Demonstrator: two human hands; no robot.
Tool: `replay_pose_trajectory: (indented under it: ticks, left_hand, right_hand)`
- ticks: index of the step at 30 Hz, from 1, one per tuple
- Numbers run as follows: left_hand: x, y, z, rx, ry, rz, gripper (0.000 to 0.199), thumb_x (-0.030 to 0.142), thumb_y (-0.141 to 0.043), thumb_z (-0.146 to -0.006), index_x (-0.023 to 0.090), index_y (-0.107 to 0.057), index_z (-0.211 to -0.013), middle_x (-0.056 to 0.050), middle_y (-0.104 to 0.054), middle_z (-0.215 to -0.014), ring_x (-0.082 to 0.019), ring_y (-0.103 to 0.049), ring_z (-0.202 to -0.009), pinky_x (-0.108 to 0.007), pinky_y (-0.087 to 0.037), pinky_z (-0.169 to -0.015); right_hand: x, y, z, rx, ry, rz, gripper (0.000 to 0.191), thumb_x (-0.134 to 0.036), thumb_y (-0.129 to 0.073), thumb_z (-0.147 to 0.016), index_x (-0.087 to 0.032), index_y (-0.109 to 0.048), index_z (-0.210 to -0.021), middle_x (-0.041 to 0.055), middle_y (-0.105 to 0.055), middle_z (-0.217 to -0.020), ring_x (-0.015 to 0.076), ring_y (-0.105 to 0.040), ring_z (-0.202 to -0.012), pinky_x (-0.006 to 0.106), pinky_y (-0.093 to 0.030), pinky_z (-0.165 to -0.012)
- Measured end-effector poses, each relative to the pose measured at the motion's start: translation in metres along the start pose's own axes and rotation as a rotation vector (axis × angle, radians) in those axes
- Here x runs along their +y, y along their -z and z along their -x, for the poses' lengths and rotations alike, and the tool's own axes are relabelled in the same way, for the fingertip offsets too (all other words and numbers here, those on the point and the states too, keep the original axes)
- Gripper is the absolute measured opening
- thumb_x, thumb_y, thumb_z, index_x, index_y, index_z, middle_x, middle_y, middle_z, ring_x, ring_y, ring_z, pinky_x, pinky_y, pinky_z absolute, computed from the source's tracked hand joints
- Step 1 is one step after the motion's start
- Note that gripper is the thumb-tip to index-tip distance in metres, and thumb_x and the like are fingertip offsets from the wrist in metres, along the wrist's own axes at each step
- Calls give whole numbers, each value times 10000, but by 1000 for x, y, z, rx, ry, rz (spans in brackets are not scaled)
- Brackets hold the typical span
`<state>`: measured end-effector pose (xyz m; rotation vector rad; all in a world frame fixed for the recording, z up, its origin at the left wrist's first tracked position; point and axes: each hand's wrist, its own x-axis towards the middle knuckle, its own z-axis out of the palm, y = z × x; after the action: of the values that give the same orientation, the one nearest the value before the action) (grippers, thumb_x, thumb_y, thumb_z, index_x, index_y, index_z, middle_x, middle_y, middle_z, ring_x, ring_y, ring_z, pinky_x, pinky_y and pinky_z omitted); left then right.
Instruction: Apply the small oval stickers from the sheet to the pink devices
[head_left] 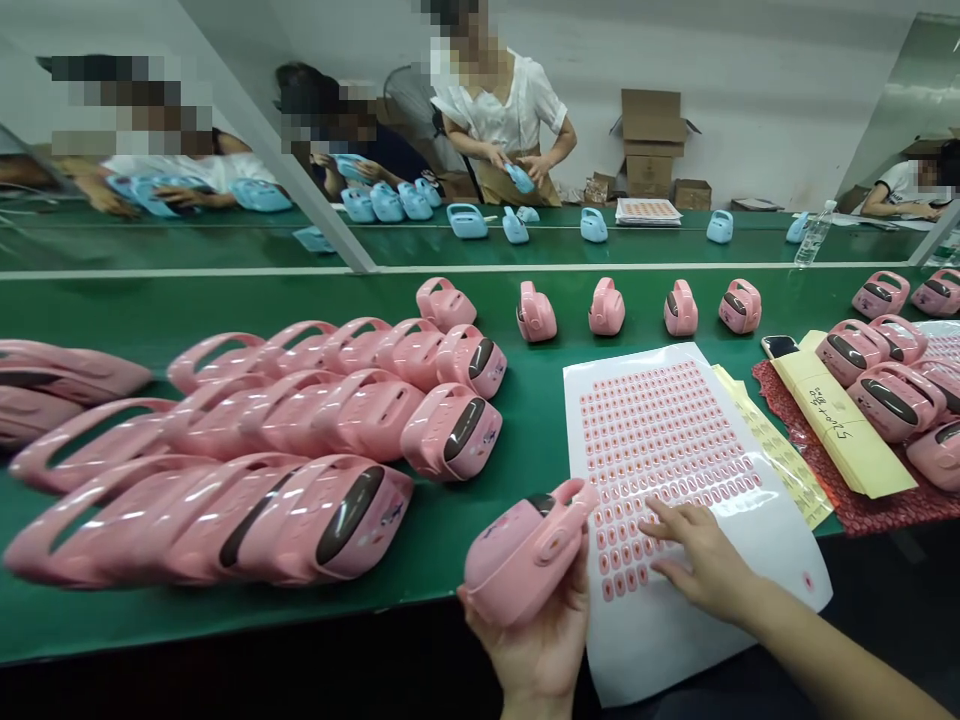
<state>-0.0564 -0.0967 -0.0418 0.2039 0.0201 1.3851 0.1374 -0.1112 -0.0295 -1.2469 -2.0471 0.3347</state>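
My left hand (536,640) holds up a glossy pink plastic casing (510,560) from below. The casing has a carry handle, a dark window and a small oval sticker on its side. It is tilted, with the handle towards the upper right. Beside it lies a white sticker sheet (697,620) with rows of small pink oval stickers, some gone from its lower part. My right hand (697,555) rests over the lower rows, thumb and fingers apart, fingertips at the stickers. Whether a sticker clings to a fingertip is too small to tell.
Rows of pink casings (367,410) fill the left of the green table (525,430). Yellow paper strips (847,420), a phone (780,346) and red bubble wrap (870,510) lie on the right. Across a divider, several people handle blue casings (466,221).
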Motion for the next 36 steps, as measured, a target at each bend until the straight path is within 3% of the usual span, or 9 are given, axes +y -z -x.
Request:
replay_pose_trajectory:
  ticks: [6, 13, 15, 18, 20, 23, 27, 33, 36]
  left_hand:
    - [17, 3, 2, 207, -110, -111, 804, 463, -763, -569, 278, -434, -1280, -62, -622, -1211, -284, -606, -1069, -387, -500, -906]
    - [13, 2, 3, 228, -151, -175, 840, 454, -778, -549, 269, -430, -1291, -86, -547, -1309, -280, -618, -1040, -394, -527, -867]
    - [12, 5, 4, 258, -206, -240, 760, 512, -742, -591, 287, -469, -1264, -71, -573, -1278, -277, -622, -1026, -388, -546, -832]
    - [16, 10, 10, 269, -274, -533, 680, 472, -764, -597, 351, -517, -1219, -23, -610, -1234, -268, -636, -978, -400, -557, -797]
    - [19, 11, 13, 216, -300, -847, 846, 297, -849, -483, 370, -498, -1250, -10, -610, -1236, -289, -620, -1006, -426, -540, -823]
    - [20, 4, 11, -26, -332, -1251, 1078, 62, -850, -309, 364, -492, -1280, -38, -608, -1248, -357, -581, -1076, -496, -485, -887]
    - [14, -6, 1, -323, -323, -1451, 994, 50, -829, -349, 330, -539, -1258, -106, -613, -1241, -405, -586, -1065, -554, -455, -889]
    - [9, -11, -2, -252, -270, -1381, 878, -5, -820, -303, 266, -654, -1121, -164, -662, -1148, -425, -590, -1052, -561, -419, -914]
    - [10, -14, -2, -353, -311, -1490, 914, 33, -824, -345, 284, -599, -1194, -141, -629, -1209, -402, -589, -1066, -528, -449, -892]
  right_hand:
    - [5, -27, 20, 32, 80, 113, 613, -160, -567, -825, -222, -326, -1386, 58, -745, -910, 265, -630, -881, 385, -448, -733]
    - [1, -43, 28, 226, 233, 52, 382, -122, -399, -917, -222, -519, -1266, 50, -728, -758, 207, -637, -694, 333, -455, -622]
    - [-3, -37, 23, 256, 130, -118, 349, -160, -458, -901, -250, -554, -1224, 35, -720, -727, 198, -635, -674, 328, -482, -622]
    - [-13, -14, 4, 294, -234, -459, 360, -250, -586, -846, -263, -558, -1205, 5, -719, -697, 199, -655, -720, 361, -518, -726]
    - [-24, 8, -13, 303, -413, -661, 371, -298, -633, -813, -248, -573, -1176, -18, -706, -637, 200, -660, -746, 390, -510, -797]
    - [-40, 35, -35, 272, -440, -830, 385, -337, -694, -752, -227, -610, -1110, -17, -707, -622, 212, -652, -811, 411, -490, -849]
    - [-53, 47, -47, 166, -397, -815, 353, -306, -706, -722, -233, -632, -1059, -26, -712, -627, 201, -651, -772, 408, -476, -852]
    - [-51, 42, -44, 62, -289, -597, 347, -189, -647, -743, -264, -611, -1080, -45, -714, -624, 201, -634, -775, 392, -449, -827]
    - [-48, 44, -43, 78, -192, -487, 363, -161, -614, -759, -276, -601, -1103, -43, -720, -637, 201, -604, -779, 355, -455, -772]
